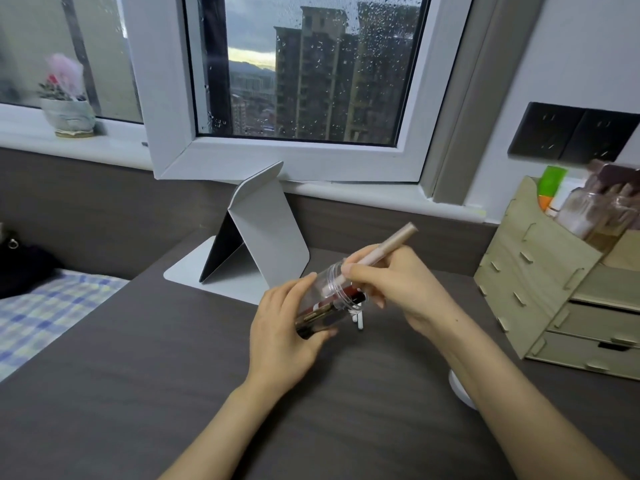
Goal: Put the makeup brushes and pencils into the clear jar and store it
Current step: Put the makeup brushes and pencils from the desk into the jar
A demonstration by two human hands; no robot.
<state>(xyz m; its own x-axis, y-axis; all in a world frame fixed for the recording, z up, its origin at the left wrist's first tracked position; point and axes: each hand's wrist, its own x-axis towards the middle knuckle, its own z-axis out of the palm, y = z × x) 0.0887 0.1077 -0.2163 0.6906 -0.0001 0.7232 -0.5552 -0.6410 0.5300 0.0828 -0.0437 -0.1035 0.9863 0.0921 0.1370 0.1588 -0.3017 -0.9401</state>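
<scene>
My left hand (pixel 284 327) grips the clear jar (pixel 332 296), tilted with its threaded mouth up and to the right, just above the dark desk. Dark red and black makeup sticks lie inside it. My right hand (pixel 391 289) holds a beige makeup pencil (pixel 384 251) slanted down to the left, its white tip at the jar's mouth. A small white item (pixel 360 322) lies on the desk under the jar, mostly hidden.
A grey folding stand mirror (pixel 263 233) stands behind the hands. A wooden drawer organiser (pixel 540 285) at the right holds a glass jar of brushes (pixel 588 213) and tubes. A white round object (pixel 459 389) peeks out under my right forearm. A bed with checked sheet (pixel 52 306) lies left.
</scene>
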